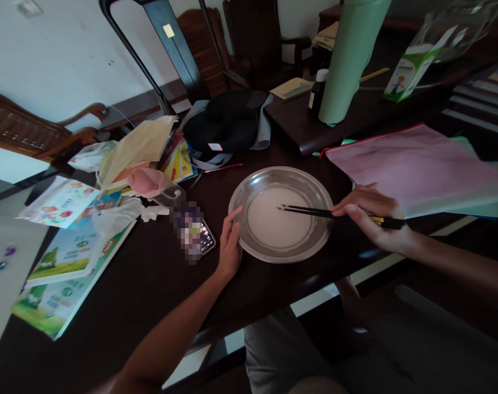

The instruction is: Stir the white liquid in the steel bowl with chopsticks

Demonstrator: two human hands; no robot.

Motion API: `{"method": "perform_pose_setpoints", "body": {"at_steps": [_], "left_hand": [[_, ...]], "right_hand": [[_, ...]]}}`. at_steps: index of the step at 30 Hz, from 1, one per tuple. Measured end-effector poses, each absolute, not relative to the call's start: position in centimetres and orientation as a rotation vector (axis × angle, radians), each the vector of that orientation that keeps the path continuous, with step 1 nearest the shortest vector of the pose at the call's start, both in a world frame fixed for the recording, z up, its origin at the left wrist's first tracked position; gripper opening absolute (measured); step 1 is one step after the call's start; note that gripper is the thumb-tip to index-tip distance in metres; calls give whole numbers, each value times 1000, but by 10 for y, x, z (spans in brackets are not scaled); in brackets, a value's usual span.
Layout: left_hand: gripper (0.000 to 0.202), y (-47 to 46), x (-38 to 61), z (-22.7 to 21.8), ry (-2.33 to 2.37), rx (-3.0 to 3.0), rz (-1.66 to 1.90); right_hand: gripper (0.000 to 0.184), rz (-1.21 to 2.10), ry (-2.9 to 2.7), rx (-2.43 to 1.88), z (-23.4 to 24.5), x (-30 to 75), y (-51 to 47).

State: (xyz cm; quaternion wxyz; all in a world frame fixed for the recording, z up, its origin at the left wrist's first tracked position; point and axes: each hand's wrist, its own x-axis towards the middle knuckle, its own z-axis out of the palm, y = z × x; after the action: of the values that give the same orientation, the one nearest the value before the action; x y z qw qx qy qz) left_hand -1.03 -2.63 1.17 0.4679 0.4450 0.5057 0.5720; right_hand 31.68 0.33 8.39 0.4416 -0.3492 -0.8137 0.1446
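Observation:
A round, shallow metal bowl [323, 241] sits on the dark table in front of me, holding a whitish, cloudy liquid [273, 224]. At its left side, my left hand [231, 243] grips the rim, its fingers against the edge. A pair of black chopsticks [310, 210] with gold marks near the back end is held in my right hand [372, 216], to the right of the bowl. Their tips are close together over the middle of the liquid. Whether the tips touch the liquid, I cannot tell.
Left of the bowl lies a phone [194, 232], with a pink-topped bottle [148, 183] and several booklets [64, 262] beyond it. Behind are a black bag [228, 123] and a tall green cylinder [351, 65]. A pink zip pouch [417, 164] lies at right.

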Motion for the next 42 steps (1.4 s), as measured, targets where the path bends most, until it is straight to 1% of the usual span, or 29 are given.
{"method": "perform_pose_setpoints", "body": {"at_steps": [3, 6, 13, 20, 22, 24, 28, 30, 32, 37, 42], "left_hand": [[50, -26, -11, 10, 1248, 1075, 1399], [50, -26, -12, 9, 1267, 1085, 1411], [51, -27, -10, 11, 1221, 1052, 1407], [51, -26, -10, 11, 1219, 1048, 1416], [53, -26, -10, 11, 1234, 1071, 1410], [54, -26, -10, 11, 1257, 1088, 1412], [51, -26, -11, 9, 1277, 1107, 1410], [50, -26, -12, 8, 1264, 1112, 1412], [50, -26, -12, 8, 1253, 1108, 1416], [52, -26, -11, 9, 1229, 1063, 1415], [53, -26, -9, 10, 1193, 1026, 1414]], "right_hand": [[33, 467, -2002, -801, 89, 323, -1], [34, 532, -2050, -704, 91, 321, -5], [15, 423, -2213, -704, 79, 300, -2], [13, 357, -2182, -821, 75, 302, 5], [14, 327, -2138, -835, 77, 307, 5], [20, 320, -2091, -827, 80, 313, 4], [31, 426, -2049, -727, 87, 319, -2], [32, 468, -2074, -663, 89, 317, -5], [29, 471, -2120, -631, 88, 313, -6], [13, 444, -2206, -674, 79, 301, -3], [12, 374, -2220, -774, 74, 300, 5]]}}
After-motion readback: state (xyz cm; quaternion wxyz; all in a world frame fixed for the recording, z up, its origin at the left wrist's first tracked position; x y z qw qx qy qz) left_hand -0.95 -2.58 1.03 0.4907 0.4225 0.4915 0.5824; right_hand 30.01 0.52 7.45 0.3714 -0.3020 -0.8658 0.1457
